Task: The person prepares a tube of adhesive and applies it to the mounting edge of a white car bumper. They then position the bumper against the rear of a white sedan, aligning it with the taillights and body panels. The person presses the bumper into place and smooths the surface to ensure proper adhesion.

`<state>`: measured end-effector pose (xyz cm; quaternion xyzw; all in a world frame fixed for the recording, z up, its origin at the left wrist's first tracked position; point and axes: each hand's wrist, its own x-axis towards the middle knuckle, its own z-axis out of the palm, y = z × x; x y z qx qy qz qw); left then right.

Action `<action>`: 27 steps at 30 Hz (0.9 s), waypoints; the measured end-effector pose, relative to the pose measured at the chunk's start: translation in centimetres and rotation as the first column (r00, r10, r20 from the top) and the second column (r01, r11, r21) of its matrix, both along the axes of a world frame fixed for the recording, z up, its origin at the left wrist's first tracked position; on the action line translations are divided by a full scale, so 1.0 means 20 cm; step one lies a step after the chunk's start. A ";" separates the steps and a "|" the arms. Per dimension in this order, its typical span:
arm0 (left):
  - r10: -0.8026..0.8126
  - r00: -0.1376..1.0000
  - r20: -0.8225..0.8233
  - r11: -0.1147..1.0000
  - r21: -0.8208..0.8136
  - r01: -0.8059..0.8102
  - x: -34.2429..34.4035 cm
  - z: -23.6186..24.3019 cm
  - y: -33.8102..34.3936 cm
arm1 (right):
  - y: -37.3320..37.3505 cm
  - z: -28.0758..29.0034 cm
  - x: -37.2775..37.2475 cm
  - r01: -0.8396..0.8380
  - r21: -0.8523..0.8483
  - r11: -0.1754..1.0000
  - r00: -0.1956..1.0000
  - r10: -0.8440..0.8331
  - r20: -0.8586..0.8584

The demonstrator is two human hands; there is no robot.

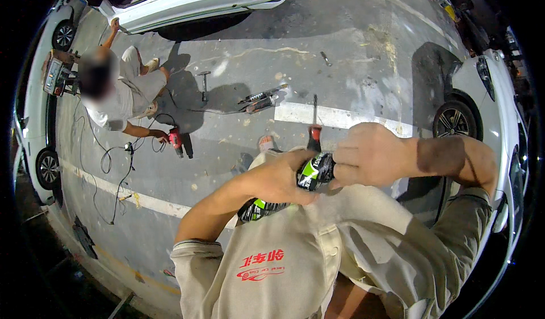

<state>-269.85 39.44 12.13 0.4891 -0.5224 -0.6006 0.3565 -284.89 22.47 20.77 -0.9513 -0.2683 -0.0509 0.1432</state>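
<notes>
A black and lime-green bottle-like container (310, 177) is wrapped by my left hand (278, 178), close in front of my chest. My right hand (369, 155) closes its fingers over the container's dark upper right end. More black and green packaging (262, 209) shows below my left hand; I cannot tell whether it is the same container or a second one. Just beyond my hands is a screwdriver with a red and black handle (315, 131), its shaft pointing away. Whether my left hand touches its handle is hidden.
A co-worker (136, 89) crouches at left, one hand on a red power tool (175, 138). A hammer (204, 86), dark tools (263, 99) and cables (116, 177) lie on the grey floor. A white car body (198, 4) stands ahead, another white car (494, 97) at right.
</notes>
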 end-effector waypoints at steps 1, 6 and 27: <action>0.068 0.993 0.100 0.997 0.033 -0.072 0.02 0.03 -0.01 | -0.01 -0.01 0.00 0.028 -0.009 1.000 1.000 -0.028 0.008; 0.264 0.953 0.150 0.961 -0.124 -0.247 0.02 -0.01 -0.07 | -0.03 -0.13 -0.02 0.149 0.001 0.989 0.984 -0.148 0.097; -0.304 0.937 -0.173 0.935 0.134 0.328 -0.01 0.00 -0.08 | 0.02 -0.06 -0.10 -0.024 0.025 0.999 0.999 0.025 -0.040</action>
